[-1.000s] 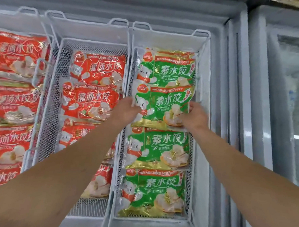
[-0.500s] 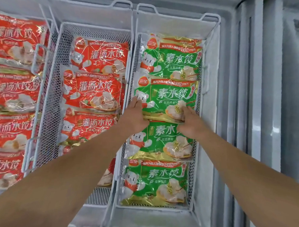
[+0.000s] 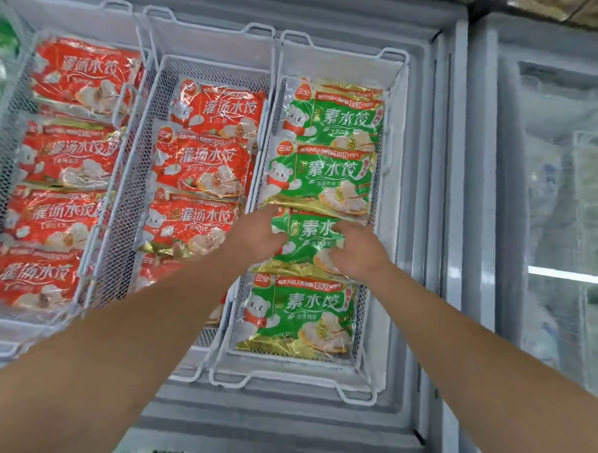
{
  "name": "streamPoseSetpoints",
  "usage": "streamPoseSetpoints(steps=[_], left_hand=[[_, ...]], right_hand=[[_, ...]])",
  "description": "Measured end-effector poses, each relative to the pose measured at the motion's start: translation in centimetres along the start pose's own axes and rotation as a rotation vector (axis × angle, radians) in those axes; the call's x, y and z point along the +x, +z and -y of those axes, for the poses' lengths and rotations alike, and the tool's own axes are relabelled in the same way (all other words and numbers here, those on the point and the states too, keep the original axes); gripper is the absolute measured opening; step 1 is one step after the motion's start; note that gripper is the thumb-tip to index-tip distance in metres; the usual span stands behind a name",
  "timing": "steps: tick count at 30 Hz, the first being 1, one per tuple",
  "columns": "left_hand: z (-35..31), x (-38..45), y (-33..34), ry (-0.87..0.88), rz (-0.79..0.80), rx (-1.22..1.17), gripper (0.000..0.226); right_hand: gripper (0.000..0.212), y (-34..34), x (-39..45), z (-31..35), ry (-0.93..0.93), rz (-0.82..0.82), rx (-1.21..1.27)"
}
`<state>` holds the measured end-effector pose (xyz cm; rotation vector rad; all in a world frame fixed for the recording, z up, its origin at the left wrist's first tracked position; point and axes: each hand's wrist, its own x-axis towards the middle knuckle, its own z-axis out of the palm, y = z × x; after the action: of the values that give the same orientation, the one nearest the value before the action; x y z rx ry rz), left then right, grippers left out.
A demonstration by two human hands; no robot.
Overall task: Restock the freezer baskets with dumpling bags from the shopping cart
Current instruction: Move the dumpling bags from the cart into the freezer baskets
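Both hands, left hand (image 3: 259, 236) and right hand (image 3: 353, 251), rested uncurled on third green bag (image 3: 309, 240), frame centre, long axis left-right, equally near.

Chest freezer (image 3: 438, 232) under me, frosted white. Three wire baskets side by side. Right basket (image 3: 390, 134): four green dumpling bags (image 3: 326, 124) in a row. Middle basket (image 3: 215, 68) and left basket (image 3: 5, 179): red dumpling bags (image 3: 204, 160).

Glossy plastic dumpling bags (image 3: 322, 179) (crinkled); white wire-mesh baskets (image 3: 336, 44).
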<state>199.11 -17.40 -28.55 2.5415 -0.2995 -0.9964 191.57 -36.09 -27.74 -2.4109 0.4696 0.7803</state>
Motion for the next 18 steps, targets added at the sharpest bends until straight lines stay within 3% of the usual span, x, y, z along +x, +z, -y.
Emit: streamPoseSetpoints(steps=[11,18], left_hand=[[1.8,-19.4,4.6,-0.130,-0.445,-0.354,0.049],[7.2,-31.3,9.5,-0.356,-0.687,-0.477,0.042]], right_hand=[[0.040,3.4,-12.9,-0.5,-0.335,-0.023,-0.153],[0.033,7.4,-19.4,4.7,-0.652,-0.020,-0.218]])
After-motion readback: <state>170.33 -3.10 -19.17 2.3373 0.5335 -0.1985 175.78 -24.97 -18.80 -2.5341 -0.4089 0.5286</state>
